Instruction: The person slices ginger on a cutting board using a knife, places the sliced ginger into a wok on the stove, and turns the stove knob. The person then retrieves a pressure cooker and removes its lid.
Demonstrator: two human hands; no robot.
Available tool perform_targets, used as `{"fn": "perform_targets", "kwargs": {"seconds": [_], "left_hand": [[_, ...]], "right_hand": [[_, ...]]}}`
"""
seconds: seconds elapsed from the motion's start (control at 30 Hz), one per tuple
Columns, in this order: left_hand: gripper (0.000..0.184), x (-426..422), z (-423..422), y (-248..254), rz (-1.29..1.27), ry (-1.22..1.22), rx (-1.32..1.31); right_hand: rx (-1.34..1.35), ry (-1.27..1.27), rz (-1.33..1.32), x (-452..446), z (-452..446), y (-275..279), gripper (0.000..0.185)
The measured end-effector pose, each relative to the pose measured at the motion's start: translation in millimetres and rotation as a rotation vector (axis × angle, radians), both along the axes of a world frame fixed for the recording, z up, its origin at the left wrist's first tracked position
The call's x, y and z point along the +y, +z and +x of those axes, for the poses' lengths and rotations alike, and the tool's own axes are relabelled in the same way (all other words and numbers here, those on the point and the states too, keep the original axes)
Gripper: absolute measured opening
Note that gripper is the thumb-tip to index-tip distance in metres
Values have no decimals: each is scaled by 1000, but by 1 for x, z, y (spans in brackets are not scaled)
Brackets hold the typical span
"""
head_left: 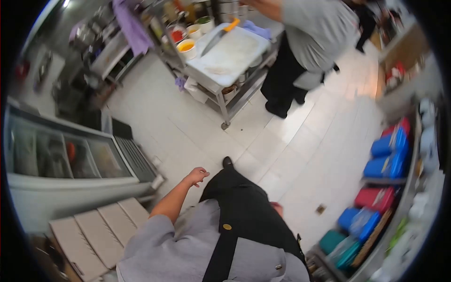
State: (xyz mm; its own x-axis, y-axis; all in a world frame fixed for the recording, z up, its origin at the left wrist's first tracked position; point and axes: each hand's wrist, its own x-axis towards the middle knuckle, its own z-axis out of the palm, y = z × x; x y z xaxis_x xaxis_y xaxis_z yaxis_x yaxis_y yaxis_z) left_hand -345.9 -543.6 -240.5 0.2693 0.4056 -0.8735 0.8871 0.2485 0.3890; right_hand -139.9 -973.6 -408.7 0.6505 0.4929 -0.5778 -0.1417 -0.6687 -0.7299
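My left hand (197, 176) hangs in the air beside my black apron (239, 192), its fingers loosely bent and slightly apart, with nothing visible in it. Below it is the white tiled floor. Only a small part of my right hand (277, 208) shows past the apron's right edge; its fingers are hidden. Neither hand touches any of the kitchen things in sight. Ahead, a knife (220, 36) with a yellow handle lies on a white cutting board (239, 52) on a wheeled metal table.
White tubs (187, 49) with orange and red contents stand by the board. A person (317, 37) in a grey shirt is at the table's right. A glass-topped freezer (70, 155) and cardboard boxes (101, 230) line the left. Blue bins (387, 155) and others fill right-hand shelves.
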Motion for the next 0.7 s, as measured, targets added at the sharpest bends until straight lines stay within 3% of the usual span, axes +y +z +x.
{"fn": "perform_targets", "kwargs": {"seconds": [0.03, 0.07, 0.13, 0.2, 0.23, 0.27, 0.37, 0.4, 0.47, 0.53, 0.6, 0.63, 0.67, 0.7], "left_hand": [[51, -7, 13, -5, -113, 12, -5], [68, -11, 23, -10, -261, -37, -18], [95, -27, 29, -90, 40, -94, -134], [113, -15, 38, -116, -89, -192, -115], [113, -23, 41, -142, -104, -205, -48], [110, -21, 48, -131, -99, -239, 47], [98, -29, 65, -116, -167, -149, 173], [94, -20, 77, -111, -179, -109, 239], [83, -3, 102, -131, -231, -182, -37], [71, -24, 141, -196, -232, 280, -516], [65, -16, 168, -221, -257, 441, -651], [65, -13, 175, -233, -293, 464, -651], [64, -3, 180, -250, -272, 445, -612], [63, -4, 187, -266, -259, 426, -580]], "right_hand": [[75, 15, -85, 18, 17, 12, 19], [115, 22, -63, 44, 33, 56, 21], [139, 73, -110, 77, 67, 77, 22], [115, 243, -332, 143, 108, 130, 24], [219, 209, -360, 163, 129, 138, 27], [317, 171, -386, 187, 150, 144, 30], [413, 365, -520, 275, 206, 147, 42], [429, 432, -563, 310, 218, 132, 46], [416, 578, -677, 387, 225, 76, 54], [546, 556, -718, 445, 228, -3, 63], [759, 484, -482, 498, 266, -98, 59], [1495, 231, -229, 512, 324, -193, 49], [636, 219, -370, 560, 276, -169, 44], [1088, 310, -198, 583, 336, -240, 44]]}}
